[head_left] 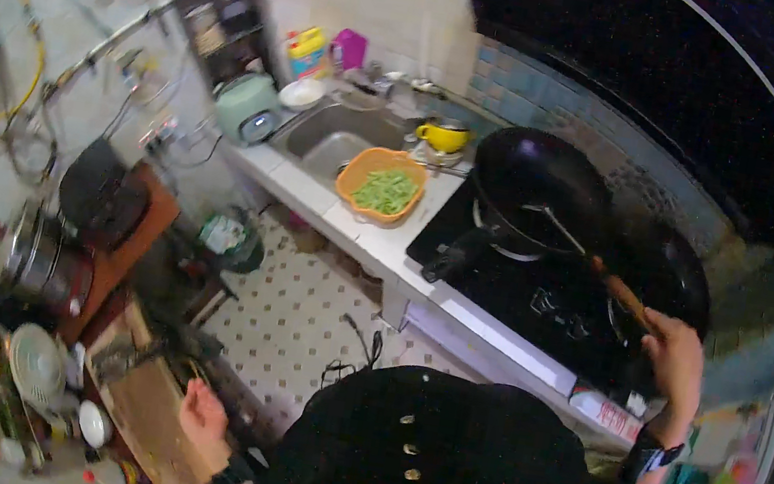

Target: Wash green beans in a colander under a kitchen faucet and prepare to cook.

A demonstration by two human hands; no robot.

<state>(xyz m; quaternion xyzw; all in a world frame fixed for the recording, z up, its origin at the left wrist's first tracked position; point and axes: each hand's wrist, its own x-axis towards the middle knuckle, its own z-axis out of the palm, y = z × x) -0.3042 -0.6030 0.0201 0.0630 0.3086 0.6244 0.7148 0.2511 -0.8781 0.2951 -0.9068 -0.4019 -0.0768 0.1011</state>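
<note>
My right hand is wrapped around the wooden handle of a spatula. The spatula's metal end reaches into a black wok, which sits on the black glass cooktop with its own handle pointing toward me. The wok's inside is dark, and I cannot make out any food in it. On my left side, my left hand hangs with loosely bent fingers and nothing visible in it. Nearest to it is a wooden cutting board; I cannot tell whether they touch.
An orange basket of cut green vegetables stands between the sink and cooktop. Behind them is a yellow pot. A second dark pan lies right of the wok. Left are a green rice cooker and a bin.
</note>
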